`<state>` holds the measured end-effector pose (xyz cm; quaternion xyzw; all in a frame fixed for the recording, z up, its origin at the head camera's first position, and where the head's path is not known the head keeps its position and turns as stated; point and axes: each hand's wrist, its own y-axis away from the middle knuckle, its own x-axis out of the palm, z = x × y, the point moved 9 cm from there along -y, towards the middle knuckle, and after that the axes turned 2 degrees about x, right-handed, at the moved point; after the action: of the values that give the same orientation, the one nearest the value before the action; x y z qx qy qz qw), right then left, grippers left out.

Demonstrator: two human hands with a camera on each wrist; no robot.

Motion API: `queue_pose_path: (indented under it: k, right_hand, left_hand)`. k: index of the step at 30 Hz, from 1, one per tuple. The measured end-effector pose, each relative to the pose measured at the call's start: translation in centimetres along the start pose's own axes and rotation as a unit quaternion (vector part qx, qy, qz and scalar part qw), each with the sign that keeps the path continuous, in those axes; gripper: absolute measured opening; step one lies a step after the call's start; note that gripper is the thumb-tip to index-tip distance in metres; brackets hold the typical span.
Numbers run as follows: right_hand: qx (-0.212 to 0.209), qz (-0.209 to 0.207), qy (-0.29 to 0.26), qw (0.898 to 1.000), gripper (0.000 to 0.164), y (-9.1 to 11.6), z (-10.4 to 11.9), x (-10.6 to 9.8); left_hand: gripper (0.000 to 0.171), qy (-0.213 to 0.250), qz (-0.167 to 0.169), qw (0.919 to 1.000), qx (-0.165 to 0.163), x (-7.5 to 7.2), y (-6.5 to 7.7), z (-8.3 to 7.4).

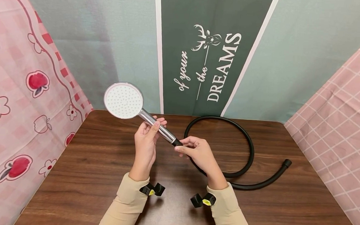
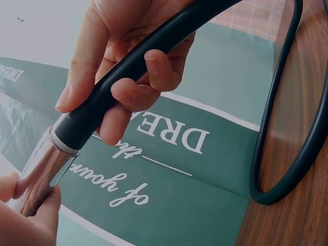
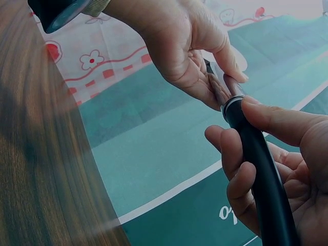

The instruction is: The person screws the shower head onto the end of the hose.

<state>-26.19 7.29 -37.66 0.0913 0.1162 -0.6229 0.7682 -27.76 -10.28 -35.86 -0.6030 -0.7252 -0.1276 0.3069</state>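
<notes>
A shower head (image 1: 124, 100) with a white nozzle face and chrome handle is held up above the table, tilted with its face at the upper left. The left hand (image 1: 147, 139) grips the chrome handle (image 1: 166, 133), thumb on top. At the handle's lower end sits the black end fitting of a hose (image 2: 82, 120), against the chrome. My right hand (image 1: 197, 152) pinches this fitting between thumb and fingers. In the right wrist view, the right hand's fingers (image 3: 241, 189) curl round the black hose (image 3: 264, 179), while the left hand (image 3: 179, 46) holds the chrome part beyond.
The hose loops over the wooden table (image 1: 104, 189) to the right, its free end (image 1: 287, 163) lying near the right side. Behind stands a green cloth (image 1: 183, 25) with lettering; patterned pink cloths (image 1: 14, 102) hang at both sides. Each wrist wears a small black camera.
</notes>
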Motion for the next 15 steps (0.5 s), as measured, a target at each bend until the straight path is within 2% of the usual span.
queue_pose_path:
  k: [15]
  right_hand:
    - [-0.011, -0.009, 0.006, 1.0, 0.022, 0.78, 0.06, 0.62]
  left_hand:
    - [0.017, 0.002, 0.008, 1.0, -0.004, -0.43, 0.55, -0.29]
